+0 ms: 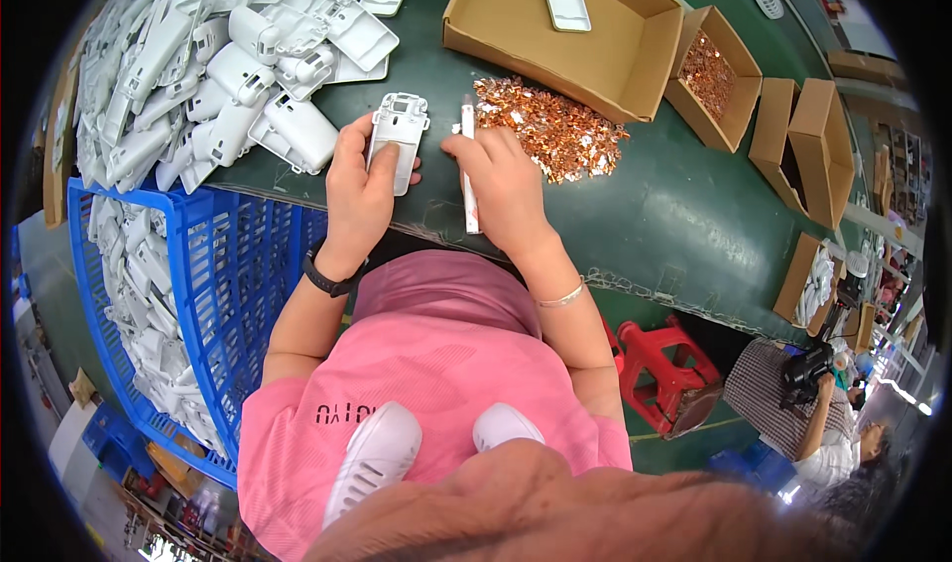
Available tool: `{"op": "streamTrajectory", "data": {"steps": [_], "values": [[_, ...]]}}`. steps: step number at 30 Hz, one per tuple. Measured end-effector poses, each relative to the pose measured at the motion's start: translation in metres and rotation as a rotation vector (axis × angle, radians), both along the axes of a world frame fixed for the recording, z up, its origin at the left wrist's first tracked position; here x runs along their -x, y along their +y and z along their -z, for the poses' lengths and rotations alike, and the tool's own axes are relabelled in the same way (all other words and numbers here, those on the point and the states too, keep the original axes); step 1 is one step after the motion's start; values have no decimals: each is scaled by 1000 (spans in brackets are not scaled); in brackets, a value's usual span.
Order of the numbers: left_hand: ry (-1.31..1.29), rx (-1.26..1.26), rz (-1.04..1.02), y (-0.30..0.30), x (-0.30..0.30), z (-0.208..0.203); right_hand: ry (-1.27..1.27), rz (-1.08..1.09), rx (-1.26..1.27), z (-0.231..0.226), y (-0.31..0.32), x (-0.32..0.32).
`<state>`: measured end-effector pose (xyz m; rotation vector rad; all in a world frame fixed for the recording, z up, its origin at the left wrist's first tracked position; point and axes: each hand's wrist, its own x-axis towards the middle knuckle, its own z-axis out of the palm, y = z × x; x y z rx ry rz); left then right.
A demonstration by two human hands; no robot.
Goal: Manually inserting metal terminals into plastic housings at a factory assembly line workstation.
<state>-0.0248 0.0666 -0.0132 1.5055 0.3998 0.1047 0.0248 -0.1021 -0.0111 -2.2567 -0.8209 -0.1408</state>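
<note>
My left hand (357, 190) grips a white plastic housing (399, 130) against the green table (684, 215). My right hand (504, 187) holds a thin white stick-like tool (468, 180) upright, just right of the housing. A heap of small copper-coloured metal pieces (550, 130) lies right beside my right hand. A pile of white plastic housings (218, 66) lies to the left of my left hand.
A blue crate (233, 274) with more white housings stands at my left. A large cardboard box (555, 26) holding one white part sits behind the copper heap; smaller boxes (714, 76) stand to the right. A red stool (669, 369) and another person (803, 413) are at lower right.
</note>
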Motion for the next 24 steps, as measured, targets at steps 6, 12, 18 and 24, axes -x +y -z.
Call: {"op": "streamTrajectory", "data": {"steps": [6, 12, 18, 24], "values": [[16, 177, 2, 1, 3, -11, -66, 44, -21, 17, -26, 11], [21, 337, -56, 5, -5, -4, 7, 2, -110, 7, -2, 10], [29, 316, -74, 5, -3, -8, -15, 5, 137, -1, 13, 9], [45, 389, -10, 1, 2, -9, 75, 250, -106, 3, -20, 32]]}}
